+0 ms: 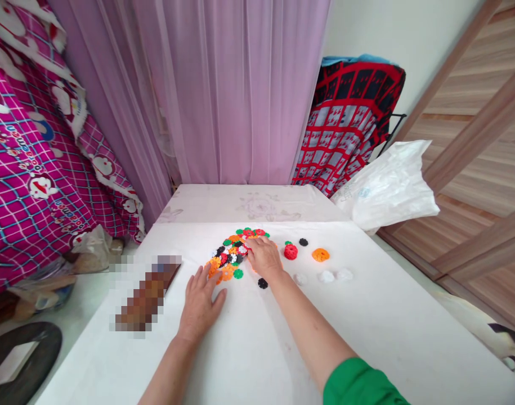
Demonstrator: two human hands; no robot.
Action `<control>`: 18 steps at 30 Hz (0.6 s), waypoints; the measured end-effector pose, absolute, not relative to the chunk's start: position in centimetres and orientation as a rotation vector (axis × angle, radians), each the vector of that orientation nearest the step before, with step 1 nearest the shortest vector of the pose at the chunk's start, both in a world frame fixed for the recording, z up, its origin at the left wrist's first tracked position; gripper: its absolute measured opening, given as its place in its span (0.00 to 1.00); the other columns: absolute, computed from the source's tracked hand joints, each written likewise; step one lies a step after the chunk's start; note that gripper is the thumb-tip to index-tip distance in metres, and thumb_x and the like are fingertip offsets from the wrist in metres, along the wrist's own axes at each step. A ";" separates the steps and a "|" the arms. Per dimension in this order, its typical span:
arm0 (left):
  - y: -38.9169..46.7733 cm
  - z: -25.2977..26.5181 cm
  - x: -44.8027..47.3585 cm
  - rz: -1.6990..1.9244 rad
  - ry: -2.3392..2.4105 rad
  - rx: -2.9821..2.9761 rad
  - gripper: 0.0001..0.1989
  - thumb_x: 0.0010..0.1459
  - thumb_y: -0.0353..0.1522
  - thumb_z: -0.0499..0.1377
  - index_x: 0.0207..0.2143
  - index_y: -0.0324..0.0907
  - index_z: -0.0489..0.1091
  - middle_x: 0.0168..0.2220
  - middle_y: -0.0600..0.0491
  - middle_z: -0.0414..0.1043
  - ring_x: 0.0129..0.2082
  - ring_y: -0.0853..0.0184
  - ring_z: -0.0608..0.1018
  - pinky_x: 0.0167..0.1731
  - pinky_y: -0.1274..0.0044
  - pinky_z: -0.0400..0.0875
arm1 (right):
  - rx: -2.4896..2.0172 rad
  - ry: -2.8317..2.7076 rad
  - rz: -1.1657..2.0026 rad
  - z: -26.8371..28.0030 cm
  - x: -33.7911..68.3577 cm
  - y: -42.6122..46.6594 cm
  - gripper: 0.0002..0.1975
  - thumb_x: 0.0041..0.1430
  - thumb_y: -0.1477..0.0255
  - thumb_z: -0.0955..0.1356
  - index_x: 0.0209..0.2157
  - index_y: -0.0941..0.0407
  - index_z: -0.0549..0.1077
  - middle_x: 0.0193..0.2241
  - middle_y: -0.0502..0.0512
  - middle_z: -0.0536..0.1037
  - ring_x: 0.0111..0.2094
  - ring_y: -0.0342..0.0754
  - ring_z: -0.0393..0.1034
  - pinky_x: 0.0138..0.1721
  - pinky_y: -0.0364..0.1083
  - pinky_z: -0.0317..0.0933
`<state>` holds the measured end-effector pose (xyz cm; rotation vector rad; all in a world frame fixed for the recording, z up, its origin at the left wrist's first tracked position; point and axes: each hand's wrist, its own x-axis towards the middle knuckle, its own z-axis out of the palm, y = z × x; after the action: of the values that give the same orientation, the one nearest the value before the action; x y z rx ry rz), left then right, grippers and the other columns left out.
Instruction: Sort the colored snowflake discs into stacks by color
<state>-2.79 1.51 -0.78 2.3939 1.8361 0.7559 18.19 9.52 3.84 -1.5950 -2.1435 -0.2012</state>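
A loose pile of notched plastic discs (233, 257) in orange, red, green, black and white lies on the white tabletop. At its lower left edge my left hand (201, 301) rests open, fingers spread and tips touching orange discs. My right hand (264, 257) lies over the right side of the pile, fingers extended onto the discs and hiding some of them. No disc shows held in either hand. Just below the right hand sits a single black disc (263, 283).
Right of the pile are a red stack (290, 251), an orange stack (320, 255), a black disc (303, 242) and white pieces (326, 276). A pixelated brown object (145, 295) lies at left. A white plastic bag (388, 188) stands beyond the table's right edge.
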 end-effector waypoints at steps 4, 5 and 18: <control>1.5 -0.8 -2.7 0.779 1.835 2.382 0.20 0.60 0.38 0.53 0.53 0.46 0.69 0.64 0.44 0.59 0.64 0.50 0.59 0.59 0.54 0.56 | -1.603 -2.158 -0.245 2.3 18.0 9.8 0.11 0.57 0.78 0.66 0.41 0.55 0.76 0.34 0.56 0.79 0.38 0.52 0.66 0.42 0.49 0.59; 1.5 -0.8 -2.7 0.784 1.836 2.380 0.20 0.60 0.38 0.53 0.53 0.46 0.69 0.64 0.44 0.59 0.64 0.51 0.59 0.59 0.55 0.56 | -1.579 -2.147 -0.263 1.8 18.1 9.5 0.11 0.58 0.77 0.66 0.40 0.55 0.76 0.34 0.56 0.79 0.38 0.51 0.66 0.42 0.48 0.59; 1.4 -0.7 -2.7 0.727 1.854 2.401 0.20 0.60 0.38 0.53 0.53 0.45 0.69 0.64 0.43 0.59 0.64 0.51 0.59 0.60 0.55 0.55 | -1.418 -1.877 -0.212 0.0 20.6 2.3 0.12 0.63 0.74 0.62 0.37 0.52 0.78 0.38 0.53 0.77 0.39 0.46 0.68 0.43 0.43 0.62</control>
<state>-2.75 1.43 -0.70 2.4011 1.8535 0.7275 20.56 2.31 0.01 -1.4183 -1.8766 -0.2115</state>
